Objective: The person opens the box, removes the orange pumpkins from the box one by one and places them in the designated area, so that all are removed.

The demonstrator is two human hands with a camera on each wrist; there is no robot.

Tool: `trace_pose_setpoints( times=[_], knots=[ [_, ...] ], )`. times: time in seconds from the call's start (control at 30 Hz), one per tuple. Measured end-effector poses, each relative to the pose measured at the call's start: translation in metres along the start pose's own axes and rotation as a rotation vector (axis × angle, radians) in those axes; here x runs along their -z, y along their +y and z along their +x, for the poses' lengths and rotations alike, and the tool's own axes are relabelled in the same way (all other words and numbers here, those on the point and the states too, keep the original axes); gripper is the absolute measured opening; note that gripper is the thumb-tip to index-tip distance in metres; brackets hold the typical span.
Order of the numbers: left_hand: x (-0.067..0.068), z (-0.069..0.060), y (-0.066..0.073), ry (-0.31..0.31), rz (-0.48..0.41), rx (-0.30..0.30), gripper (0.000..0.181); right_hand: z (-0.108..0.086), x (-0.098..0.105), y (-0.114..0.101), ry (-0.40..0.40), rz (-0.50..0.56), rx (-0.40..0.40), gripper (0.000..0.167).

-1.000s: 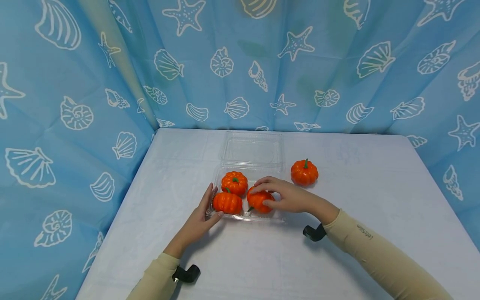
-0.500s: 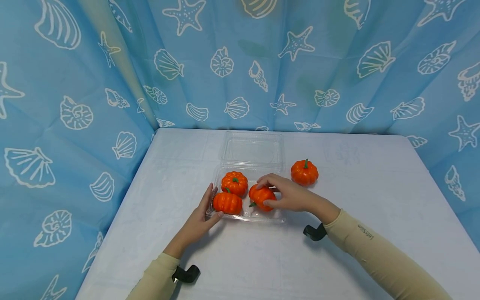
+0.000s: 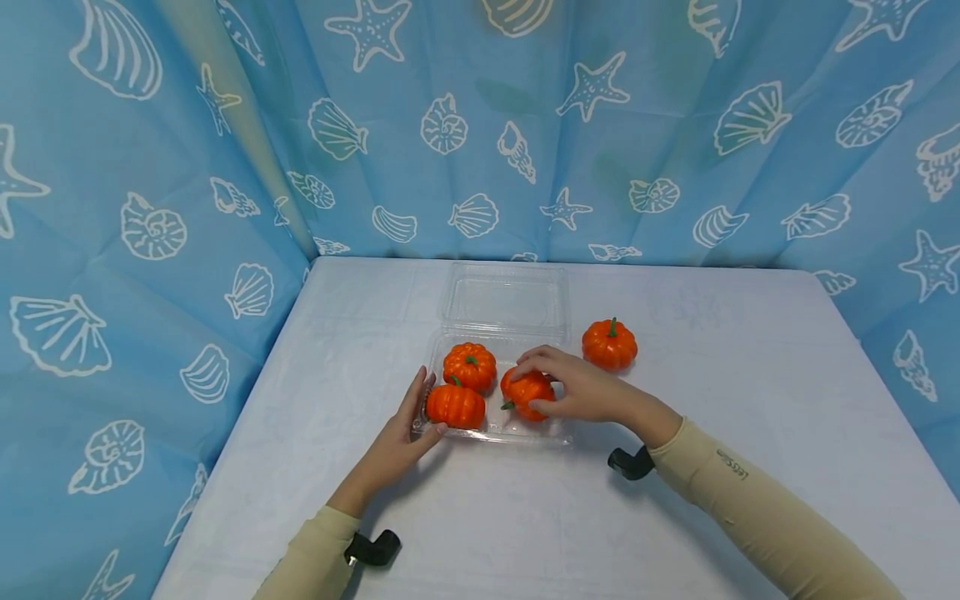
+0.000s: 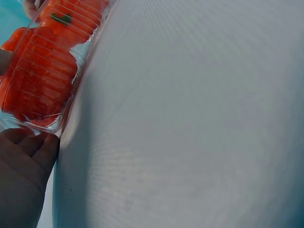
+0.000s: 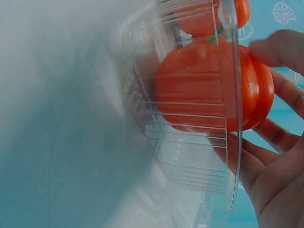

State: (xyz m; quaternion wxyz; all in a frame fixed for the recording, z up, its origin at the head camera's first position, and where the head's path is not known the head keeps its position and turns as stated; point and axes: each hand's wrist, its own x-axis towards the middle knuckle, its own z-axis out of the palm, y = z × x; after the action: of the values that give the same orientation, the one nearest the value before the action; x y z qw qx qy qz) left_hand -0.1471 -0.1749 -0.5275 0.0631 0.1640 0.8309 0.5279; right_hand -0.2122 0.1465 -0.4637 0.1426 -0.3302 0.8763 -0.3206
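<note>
A clear plastic clamshell box [image 3: 551,432] lies on the white table with its lid folded back. Two orange toy pumpkins with green stems, a rear one [image 3: 468,365] and a front one [image 3: 455,407], sit in its left part. My left hand [image 3: 401,433] holds the box's front left corner, thumb at the front rim and fingers along the left side. In the box's right part, my right hand [image 3: 577,387] grips another pumpkin [image 3: 525,393] between thumb and fingers, its stem pointing left. The right wrist view shows this pumpkin [image 5: 194,88] partly behind the clear wall.
One more pumpkin [image 3: 609,344] stands on the table, right of the box and behind my right hand. The lid [image 3: 508,298] lies flat toward the table's back edge. A blue curtain [image 3: 480,167] with white shells hangs behind and to the sides.
My right hand has shifted its pumpkin slightly to the right and back inside the box, and its stem has turned farther left. My left hand has stayed put.
</note>
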Motion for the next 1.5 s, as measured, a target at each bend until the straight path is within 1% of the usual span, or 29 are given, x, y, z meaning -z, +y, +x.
trace_pose_setpoints(
  times=[0.23,0.37,0.6,0.83,1.13,1.5],
  knots=[
    [0.000,0.000,0.001,-0.010,0.003,0.022,0.092,0.000,0.002,0.002,0.017,-0.028,-0.009,0.032],
    [0.000,0.000,0.002,-0.010,0.012,0.025,0.092,-0.001,0.004,0.004,0.017,-0.033,-0.001,0.034],
    [0.001,0.000,0.002,0.000,0.015,0.002,0.092,-0.002,0.005,0.007,0.027,-0.019,0.024,0.037],
    [0.001,0.000,0.001,-0.004,0.012,0.013,0.092,-0.002,0.004,0.009,0.058,-0.004,0.025,0.033],
    [0.000,0.000,0.001,-0.006,-0.003,0.014,0.089,-0.003,0.003,0.011,0.110,0.061,0.025,0.032],
    [0.000,-0.001,0.000,-0.001,0.012,0.011,0.090,-0.003,0.000,0.015,0.171,0.119,0.017,0.035]
  ],
)
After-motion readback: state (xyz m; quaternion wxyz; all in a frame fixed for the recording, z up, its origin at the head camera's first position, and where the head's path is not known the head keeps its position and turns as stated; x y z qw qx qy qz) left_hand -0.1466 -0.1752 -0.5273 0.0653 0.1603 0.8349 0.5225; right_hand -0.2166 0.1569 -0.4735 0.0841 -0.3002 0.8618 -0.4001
